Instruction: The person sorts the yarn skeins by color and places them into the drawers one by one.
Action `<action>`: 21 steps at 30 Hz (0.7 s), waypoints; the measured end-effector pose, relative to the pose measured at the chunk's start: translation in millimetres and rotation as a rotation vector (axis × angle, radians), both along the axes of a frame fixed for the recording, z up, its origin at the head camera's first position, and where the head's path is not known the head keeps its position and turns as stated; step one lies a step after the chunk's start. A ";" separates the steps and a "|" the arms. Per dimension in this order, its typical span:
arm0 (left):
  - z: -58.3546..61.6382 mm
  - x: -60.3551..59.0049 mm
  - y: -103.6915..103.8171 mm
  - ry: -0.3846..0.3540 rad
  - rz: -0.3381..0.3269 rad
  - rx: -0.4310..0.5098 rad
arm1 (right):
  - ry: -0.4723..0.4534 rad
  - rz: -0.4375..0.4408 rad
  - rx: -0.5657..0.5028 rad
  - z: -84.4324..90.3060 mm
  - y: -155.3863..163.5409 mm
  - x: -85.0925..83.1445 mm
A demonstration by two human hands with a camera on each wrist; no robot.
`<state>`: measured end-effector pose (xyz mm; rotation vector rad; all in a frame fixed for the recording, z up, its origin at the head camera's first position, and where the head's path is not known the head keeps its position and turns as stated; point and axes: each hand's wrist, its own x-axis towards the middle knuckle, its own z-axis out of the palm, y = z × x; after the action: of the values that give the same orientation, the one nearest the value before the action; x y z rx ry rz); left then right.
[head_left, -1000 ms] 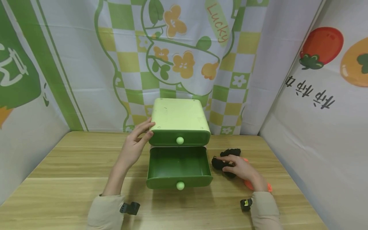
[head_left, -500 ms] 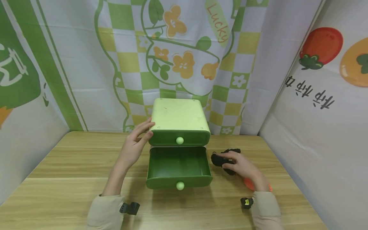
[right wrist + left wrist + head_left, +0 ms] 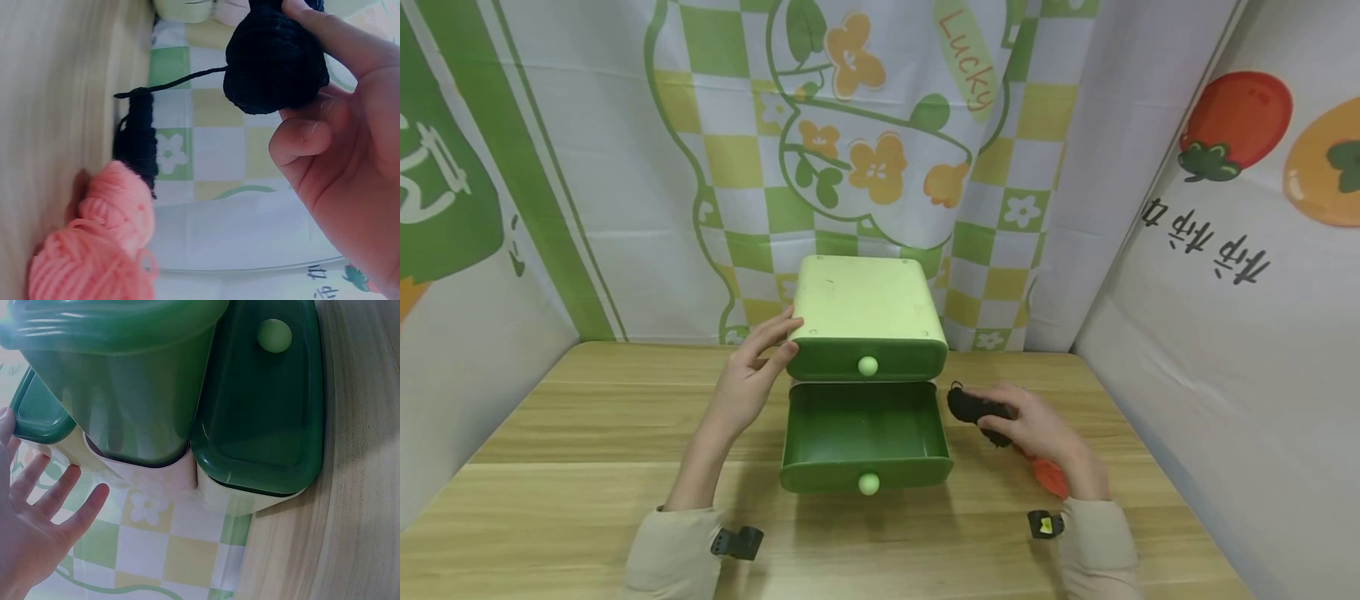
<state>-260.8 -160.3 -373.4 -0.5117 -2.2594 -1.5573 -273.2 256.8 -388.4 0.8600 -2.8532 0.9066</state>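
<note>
Currently, head view: the right hand (image 3: 1030, 423) grips a black yarn bundle (image 3: 972, 407), thumb on the near side, fingers over the far side. The bundle sits just right of the pulled-out drawer (image 3: 867, 477), level with its interior and apart from its side wall. Its long axis slants, the upper-left end with a small thread loop pointing toward the drawer, the lower-right end tucked under the palm. The left hand (image 3: 747, 390) rests against the left front edge of the drawer unit (image 3: 868, 296), so the unit stands between the two hands, which are well apart. Right hand is much the nearer to the yarn. Orange yarn (image 3: 1049, 477) lies by the right forearm.

Left wrist view: fingers spread and nearly straight, nothing held; the thumb is cut by the frame edge. The pulled-out drawer juts between a closed upper drawer (image 3: 42, 411) and a closed bottom drawer (image 3: 262, 419).

Right wrist view: the black bundle is clamped between thumb and fingers and appears lifted off the tabletop (image 3: 56, 112); a loose strand trails down from it. Second black bundle (image 3: 136, 137) and the orange yarn remain on the surface. Judgement: the key relation is sideways, drawer to the bundle's left.
</note>
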 end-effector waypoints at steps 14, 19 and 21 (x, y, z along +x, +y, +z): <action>1.1 0.6 0.7 -0.004 -0.002 -0.003 | 0.053 0.010 -0.037 27.5 -11.4 19.8; 2.2 1.3 1.0 -0.006 0.001 -0.006 | 0.102 0.025 -0.033 36.1 -15.6 26.1; 2.5 1.4 1.0 -0.005 0.002 -0.007 | 0.117 0.042 -0.038 39.2 -17.4 28.5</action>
<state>-259.4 -159.2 -370.9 -0.5079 -2.2693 -1.5514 -244.7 239.4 -349.2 0.9388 -2.7203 0.8801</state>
